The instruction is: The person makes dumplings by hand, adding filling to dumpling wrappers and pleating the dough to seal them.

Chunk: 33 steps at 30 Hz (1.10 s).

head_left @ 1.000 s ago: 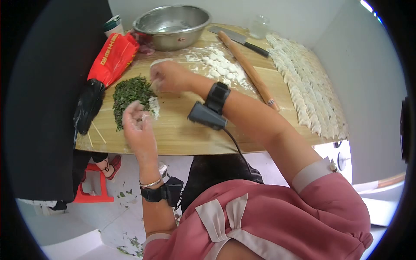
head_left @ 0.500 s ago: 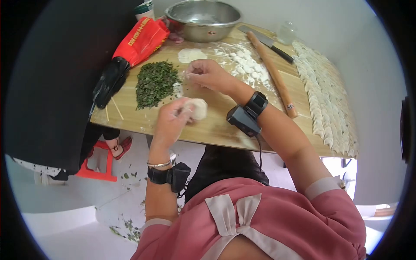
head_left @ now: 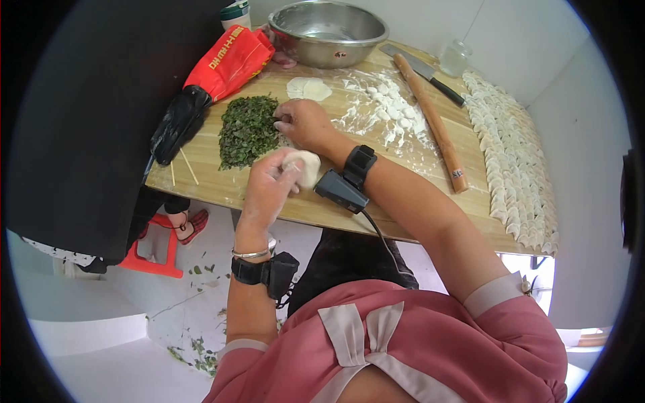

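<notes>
A round, pale dumpling wrapper (head_left: pixel 306 168) is held in my left hand (head_left: pixel 267 180), the thumb lying across its inner face. Just beyond it, my right hand (head_left: pixel 304 124) is bent at the right edge of a heap of chopped greens (head_left: pixel 247 131). Its fingers are drawn together, and what they hold, if anything, is hidden. Flour whitens the fingers of both hands. Flat behind my right hand lie a few more wrappers (head_left: pixel 309 88), overlapping. Small floured dough pieces (head_left: pixel 396 111) are scattered to the right.
A rolling pin (head_left: pixel 433 127) and a knife (head_left: pixel 430 75) lie on the wooden table (head_left: pixel 215 187), beside rows of folded dumplings (head_left: pixel 514 161). At the back stand a steel bowl (head_left: pixel 329 50) and a glass jar (head_left: pixel 456 58). A red-sleeved arm (head_left: pixel 228 62) with a black covering reaches in from the left.
My right hand has moved left to the edge of the greens, its fingers lower. My left hand keeps the wrapper in nearly the same place. The view has shifted slightly.
</notes>
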{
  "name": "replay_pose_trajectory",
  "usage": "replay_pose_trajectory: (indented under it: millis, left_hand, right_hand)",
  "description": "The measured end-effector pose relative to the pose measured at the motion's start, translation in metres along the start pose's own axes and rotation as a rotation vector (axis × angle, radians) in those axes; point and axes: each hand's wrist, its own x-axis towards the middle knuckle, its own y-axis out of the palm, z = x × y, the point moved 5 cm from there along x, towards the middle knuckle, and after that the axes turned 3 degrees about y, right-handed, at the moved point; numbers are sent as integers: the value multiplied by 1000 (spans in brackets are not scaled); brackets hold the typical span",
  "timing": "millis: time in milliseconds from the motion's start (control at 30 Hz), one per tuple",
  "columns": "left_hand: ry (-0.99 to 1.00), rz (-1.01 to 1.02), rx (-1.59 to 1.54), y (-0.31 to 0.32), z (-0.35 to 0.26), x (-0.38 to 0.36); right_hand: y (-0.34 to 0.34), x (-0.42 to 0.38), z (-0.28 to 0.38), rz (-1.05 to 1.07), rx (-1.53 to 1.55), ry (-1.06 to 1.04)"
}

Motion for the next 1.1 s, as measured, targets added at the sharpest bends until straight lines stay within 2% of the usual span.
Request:
replay_pose_trajectory:
  millis: [67, 133, 233, 333, 433, 667, 767, 833, 900, 933, 967, 1033, 1100]
  left_hand:
    - [-2, -83, -35, -4, 6, 5]
    - [68, -268, -210, -9, 4, 9]
    - [21, -319, -323, -10, -1, 8]
    - [8, -326, -363, -13, 0, 9]
    - [71, -330, -317, -16, 8, 11]
    - [36, -305, -386, -15, 5, 14]
    - [16, -292, -573, -22, 10, 19]
    - [-122, -245, -899, -19, 18, 22]
    - [-179, -225, -972, -9, 19, 19]
    - [-229, -206, -1042, -2, 18, 18]
    - [-243, -197, -1042, 4, 15, 18]
    - [-181, -78, -1028, 19, 5, 19]
    - [-221, -69, -913, 29, 10, 22]
  right_hand:
    - [0, 1, -4, -24, 56, -27]
    - [-2, 2, -3, -44, 112, -59]
    - [-7, 5, -7, -24, 229, 7]
    - [-12, 10, -8, 6, 287, 52]
    - [-15, 16, -5, 44, 225, -9]
    - [-25, 20, 3, 50, 487, 79]
    - [-39, 6, 18, 76, 604, 93]
    - [-48, -11, 27, 120, 656, 94]
    - [-54, -29, 34, 204, 533, 69]
    - [-59, -36, 37, 155, 374, -105]
    - [-63, -42, 34, 146, 374, -92]
    - [-73, -58, 44, 109, -109, -375]
    - [-81, -70, 42, 96, -149, -358]
